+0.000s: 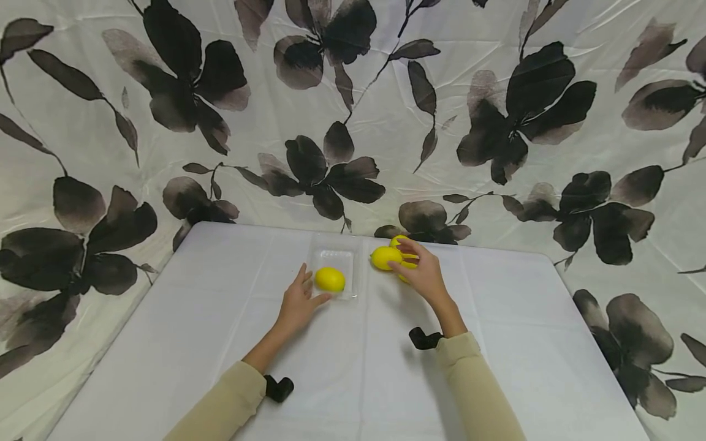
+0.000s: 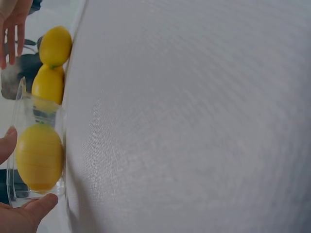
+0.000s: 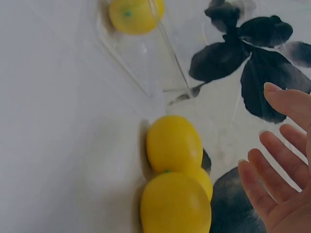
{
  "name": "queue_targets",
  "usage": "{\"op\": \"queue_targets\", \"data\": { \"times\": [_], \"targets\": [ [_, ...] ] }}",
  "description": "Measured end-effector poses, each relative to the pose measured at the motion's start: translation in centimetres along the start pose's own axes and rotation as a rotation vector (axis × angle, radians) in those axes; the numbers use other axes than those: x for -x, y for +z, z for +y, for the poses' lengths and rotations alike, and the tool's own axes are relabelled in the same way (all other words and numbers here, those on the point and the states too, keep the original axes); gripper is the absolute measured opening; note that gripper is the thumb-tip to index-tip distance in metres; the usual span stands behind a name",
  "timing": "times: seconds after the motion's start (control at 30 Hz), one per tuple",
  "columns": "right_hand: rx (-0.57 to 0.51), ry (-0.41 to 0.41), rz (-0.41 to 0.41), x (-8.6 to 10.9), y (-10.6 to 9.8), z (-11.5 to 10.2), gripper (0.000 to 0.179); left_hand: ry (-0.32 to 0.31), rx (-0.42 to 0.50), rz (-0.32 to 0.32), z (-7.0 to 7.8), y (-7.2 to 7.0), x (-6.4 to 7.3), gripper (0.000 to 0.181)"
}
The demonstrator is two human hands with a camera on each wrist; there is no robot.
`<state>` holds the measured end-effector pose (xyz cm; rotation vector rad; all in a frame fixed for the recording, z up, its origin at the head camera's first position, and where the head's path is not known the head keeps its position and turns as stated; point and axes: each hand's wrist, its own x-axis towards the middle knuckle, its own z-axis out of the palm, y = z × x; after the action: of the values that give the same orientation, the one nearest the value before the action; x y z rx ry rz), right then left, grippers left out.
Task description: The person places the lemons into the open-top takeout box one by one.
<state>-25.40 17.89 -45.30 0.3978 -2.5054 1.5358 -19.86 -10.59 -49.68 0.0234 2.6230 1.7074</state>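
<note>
My left hand (image 1: 298, 303) has its fingers loosely extended and its thumb spread around the near left corner of a shallow, rectangular, clear plastic tray (image 1: 353, 263), the thumb against the near edge, though I cannot tell whether the other fingers touch the left side. My right hand (image 1: 426, 275) has its fingers parted and gently bent, grasping nothing, close to but apart from a cluster of three smooth, oval yellow lemons (image 1: 385, 258) on the white-covered table (image 1: 320, 380), just right of the tray. A fourth yellow lemon (image 1: 330, 280) lies inside the tray, toward its near end.
</note>
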Motion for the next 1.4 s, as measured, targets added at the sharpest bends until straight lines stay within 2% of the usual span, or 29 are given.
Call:
{"op": "queue_targets", "data": {
  "times": [0.63,0.9,1.4],
  "targets": [
    [0.062,0.111,0.025,0.4,-2.5,4.3,0.054,-0.010,0.029,0.010,-0.1,-0.1,0.0,0.096],
    [0.082,0.196,-0.006,0.8,-2.1,5.3,0.055,-0.023,0.050,0.015,-0.2,0.0,0.0,0.094],
    [0.063,0.202,0.017,1.2,-0.9,6.6,0.051,-0.014,0.015,0.032,-0.1,0.1,0.1,0.095]
  ]
}}
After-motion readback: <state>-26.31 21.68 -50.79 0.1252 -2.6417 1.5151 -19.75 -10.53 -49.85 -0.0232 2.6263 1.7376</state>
